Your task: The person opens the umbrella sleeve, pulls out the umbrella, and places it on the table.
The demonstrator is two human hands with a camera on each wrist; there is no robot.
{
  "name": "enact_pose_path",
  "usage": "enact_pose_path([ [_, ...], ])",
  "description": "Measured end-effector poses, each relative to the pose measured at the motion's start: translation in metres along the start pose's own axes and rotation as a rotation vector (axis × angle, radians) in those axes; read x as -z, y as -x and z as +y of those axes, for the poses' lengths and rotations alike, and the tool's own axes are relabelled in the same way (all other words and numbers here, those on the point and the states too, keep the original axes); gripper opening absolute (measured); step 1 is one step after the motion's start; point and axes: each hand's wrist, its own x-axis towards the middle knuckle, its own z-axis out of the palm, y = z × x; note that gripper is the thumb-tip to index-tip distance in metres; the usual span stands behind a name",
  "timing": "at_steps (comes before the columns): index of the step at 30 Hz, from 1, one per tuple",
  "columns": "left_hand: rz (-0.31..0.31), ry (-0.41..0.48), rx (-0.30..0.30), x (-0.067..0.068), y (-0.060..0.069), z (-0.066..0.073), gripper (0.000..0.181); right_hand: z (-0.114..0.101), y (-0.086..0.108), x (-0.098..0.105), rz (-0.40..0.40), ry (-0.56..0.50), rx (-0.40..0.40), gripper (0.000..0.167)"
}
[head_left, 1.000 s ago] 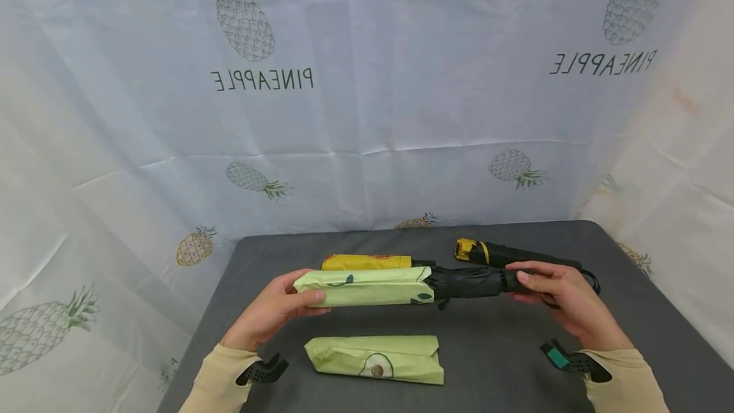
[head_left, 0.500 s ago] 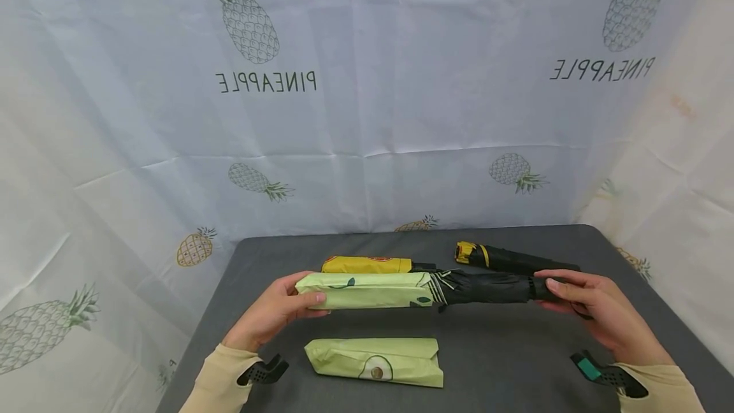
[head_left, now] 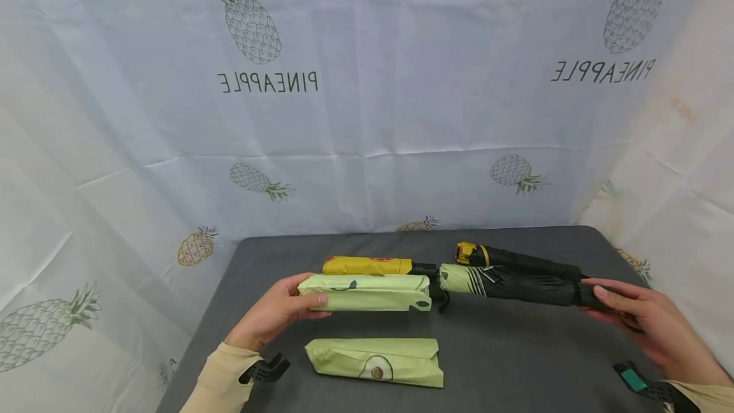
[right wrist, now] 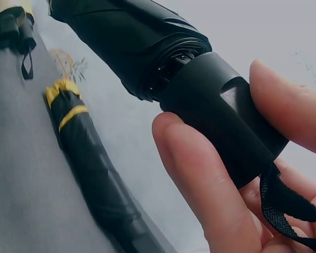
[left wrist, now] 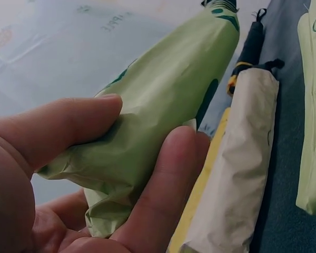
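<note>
My left hand (head_left: 279,311) pinches the closed end of a light green umbrella sleeve (head_left: 367,292), thumb on one side and fingers on the other in the left wrist view. My right hand (head_left: 654,320) grips the black handle (right wrist: 221,116) of a folded umbrella (head_left: 530,284), whose wrist strap (right wrist: 284,205) hangs by the fingers. This umbrella is black with a green, striped far end. In the head view that end lies just right of the sleeve's mouth, with a narrow gap between. Both things are held above the table, roughly level.
Behind lie a yellow-covered umbrella (head_left: 367,265) and a black umbrella with a yellow end (head_left: 516,260). A pale covered umbrella (left wrist: 247,153) lies beneath the sleeve, mostly hidden in the head view. Another green sleeve with an avocado print (head_left: 401,362) lies in front on the dark table (head_left: 516,362).
My right hand has moved right with the umbrella, drawing it out of the green sleeve until its green, striped end shows. My left hand has stayed nearly still.
</note>
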Motion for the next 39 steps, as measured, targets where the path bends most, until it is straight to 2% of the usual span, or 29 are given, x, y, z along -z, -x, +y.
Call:
enact_pose_path([
  [8,-0.051,-0.088,0.054,0.004,0.002,-0.009,0.054,0.009,-0.003,0.019,0.054,-0.057,-0.017,0.038],
  [12,-0.065,-0.123,0.079,0.007,0.004,-0.012,0.058,0.014,-0.006,0.029,0.073,-0.1,-0.051,0.037],
  [16,-0.071,-0.196,0.101,0.008,0.007,-0.014,0.058,0.018,-0.011,0.039,0.059,-0.099,-0.101,0.038],
  [23,-0.143,-0.395,0.11,0.007,0.011,-0.015,0.052,0.026,-0.025,0.054,0.043,0.032,-0.201,0.029],
  [30,-0.152,-0.453,0.14,0.002,0.016,-0.014,0.046,0.033,-0.038,0.06,0.027,0.011,-0.249,0.023],
  [32,-0.154,-0.466,0.141,0.0,0.017,-0.014,0.043,0.034,-0.041,0.062,0.014,0.039,-0.274,0.028],
  [36,-0.12,-0.511,0.149,-0.004,0.019,-0.013,0.048,0.035,-0.048,0.064,0.018,0.103,-0.314,0.031],
  [39,-0.071,-0.539,0.163,-0.007,0.019,-0.01,0.057,0.037,-0.051,0.063,0.045,0.207,-0.321,0.042],
])
